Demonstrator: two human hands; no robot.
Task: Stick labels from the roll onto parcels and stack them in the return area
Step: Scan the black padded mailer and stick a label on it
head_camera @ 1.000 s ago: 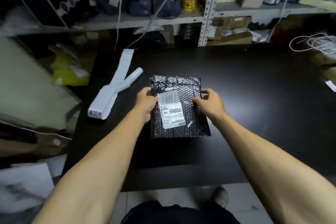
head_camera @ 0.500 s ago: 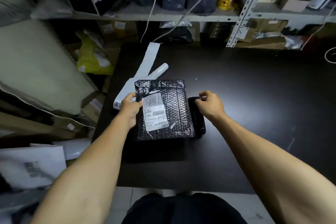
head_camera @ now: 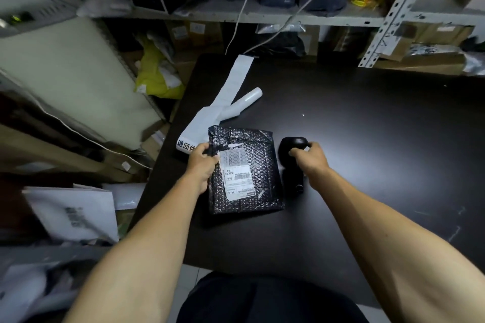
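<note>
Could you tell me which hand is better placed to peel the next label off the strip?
Left. The left hand grips the parcel at its left edge, right beside the label strip. The right hand is across the parcel, curled around a black handheld device.

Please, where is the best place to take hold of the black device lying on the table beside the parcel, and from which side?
Probably the narrow handle of the black device, taken from the right. It lies flat on the table, its handle pointing toward the person, and the parcel blocks its left side. The right hand is at the bulbous head, which looks harder to wrap.
</note>
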